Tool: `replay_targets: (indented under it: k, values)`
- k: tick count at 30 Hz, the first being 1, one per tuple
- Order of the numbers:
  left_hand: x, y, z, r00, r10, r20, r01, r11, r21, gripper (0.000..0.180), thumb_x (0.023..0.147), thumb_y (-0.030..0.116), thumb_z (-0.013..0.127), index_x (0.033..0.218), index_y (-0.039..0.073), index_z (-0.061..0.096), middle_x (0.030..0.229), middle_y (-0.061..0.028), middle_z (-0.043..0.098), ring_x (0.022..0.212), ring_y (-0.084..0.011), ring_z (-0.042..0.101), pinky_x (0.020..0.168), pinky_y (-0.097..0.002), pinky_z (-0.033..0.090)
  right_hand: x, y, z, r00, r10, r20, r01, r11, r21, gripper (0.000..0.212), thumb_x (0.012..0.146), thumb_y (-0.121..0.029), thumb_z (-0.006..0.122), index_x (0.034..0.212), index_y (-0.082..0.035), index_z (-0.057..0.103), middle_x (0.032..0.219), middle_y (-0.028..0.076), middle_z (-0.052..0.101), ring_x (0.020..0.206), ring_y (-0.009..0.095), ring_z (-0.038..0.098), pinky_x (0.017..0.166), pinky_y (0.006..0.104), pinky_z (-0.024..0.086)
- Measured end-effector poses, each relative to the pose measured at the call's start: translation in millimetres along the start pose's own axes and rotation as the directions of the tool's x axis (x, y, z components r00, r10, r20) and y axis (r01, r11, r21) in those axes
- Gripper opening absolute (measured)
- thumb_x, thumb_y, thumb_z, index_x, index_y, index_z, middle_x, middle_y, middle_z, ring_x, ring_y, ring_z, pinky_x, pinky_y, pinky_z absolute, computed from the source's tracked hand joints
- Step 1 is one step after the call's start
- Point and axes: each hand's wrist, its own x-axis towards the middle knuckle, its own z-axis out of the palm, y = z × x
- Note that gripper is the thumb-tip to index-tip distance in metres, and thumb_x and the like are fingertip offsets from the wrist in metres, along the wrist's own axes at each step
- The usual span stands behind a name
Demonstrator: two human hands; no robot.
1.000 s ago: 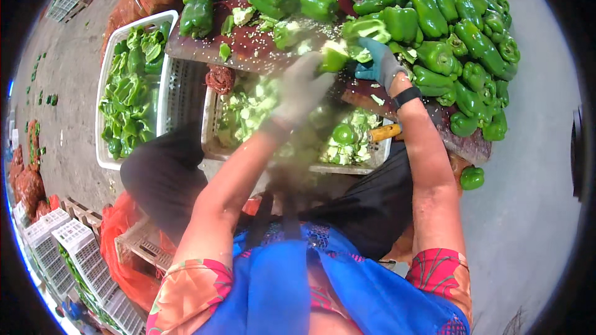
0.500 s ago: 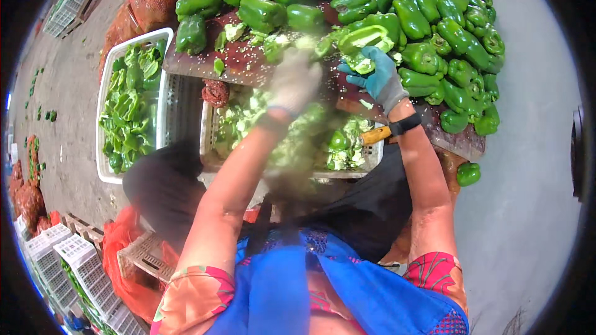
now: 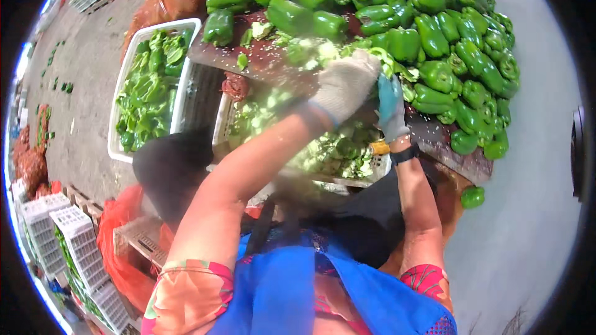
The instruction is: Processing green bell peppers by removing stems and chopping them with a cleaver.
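Here, right hand (image 3: 392, 107) clasped on 1 cut green pepper (image 3: 386, 62), left hand (image 3: 347, 84) curled just beside it, grip unclear.

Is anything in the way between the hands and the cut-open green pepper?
No, nothing that I can see. The left hand and right hand are right up at the cut pepper, though the left hand hides part of it. The whole peppers lie beyond it and to its right, not in between.
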Motion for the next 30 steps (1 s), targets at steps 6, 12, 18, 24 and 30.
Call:
replay_targets:
  k: [6,12,18,24,30]
  values:
    - [2.8,-2.4,26.2,0.997,0.009,-0.075,-0.024,0.979,-0.200,0.013,0.086,0.011,0.056,0.099,0.007,0.059,0.091,-0.0174,0.064,0.076,-0.0362,0.069,0.063,-0.0459,0.056,4.6,-25.3,0.5,0.939,0.342,-0.042,-0.285,0.839,0.464,0.030,0.100,-0.022,0.054,0.121,-0.002,0.061,0.092,-0.002,0.057,0.081,0.009,0.049,0.069,0.0272,0.044]
    - [9.9,-7.6,11.6,0.968,-0.251,-0.009,0.138,0.562,-0.815,0.019,0.088,0.019,0.063,0.092,0.001,0.063,0.079,-0.0161,0.066,0.073,-0.0329,0.067,0.067,-0.0407,0.053,18.2,-29.5,-0.2,0.984,0.161,-0.073,-0.094,0.828,0.553,0.043,0.100,-0.029,0.054,0.134,-0.003,0.055,0.123,0.005,0.061,0.110,0.016,0.058,0.096,0.0323,0.047]
    - [-32.0,-24.4,-15.6,0.870,0.010,0.492,0.427,0.483,-0.764,0.019,0.087,0.017,0.062,0.095,-0.001,0.062,0.071,-0.0150,0.064,0.072,-0.0239,0.065,0.069,-0.0378,0.052,25.7,-44.5,-16.4,0.908,0.359,0.215,-0.349,0.365,0.863,0.038,0.100,-0.032,0.051,0.128,-0.007,0.055,0.123,0.005,0.061,0.109,0.019,0.060,0.096,0.0350,0.051]
    - [-35.9,3.3,-15.0,0.982,0.005,0.190,0.100,0.836,-0.539,0.031,0.088,0.028,0.063,0.106,0.002,0.066,0.097,-0.0195,0.068,0.090,-0.0379,0.067,0.081,-0.0421,0.053,26.4,0.9,-1.4,0.992,0.033,-0.120,0.035,0.851,0.523,0.041,0.100,-0.038,0.055,0.131,-0.010,0.055,0.121,0.006,0.063,0.110,0.022,0.063,0.093,0.0383,0.054]
    - [-7.7,23.5,13.0,0.964,-0.266,0.027,0.211,0.698,-0.684,0.039,0.091,0.033,0.058,0.112,0.000,0.064,0.100,-0.0250,0.067,0.095,-0.0432,0.065,0.085,-0.0491,0.051,23.5,-14.8,2.8,0.953,0.287,0.094,-0.217,0.438,0.872,0.038,0.103,-0.033,0.052,0.130,-0.007,0.056,0.122,0.006,0.063,0.107,0.018,0.062,0.095,0.0343,0.051]
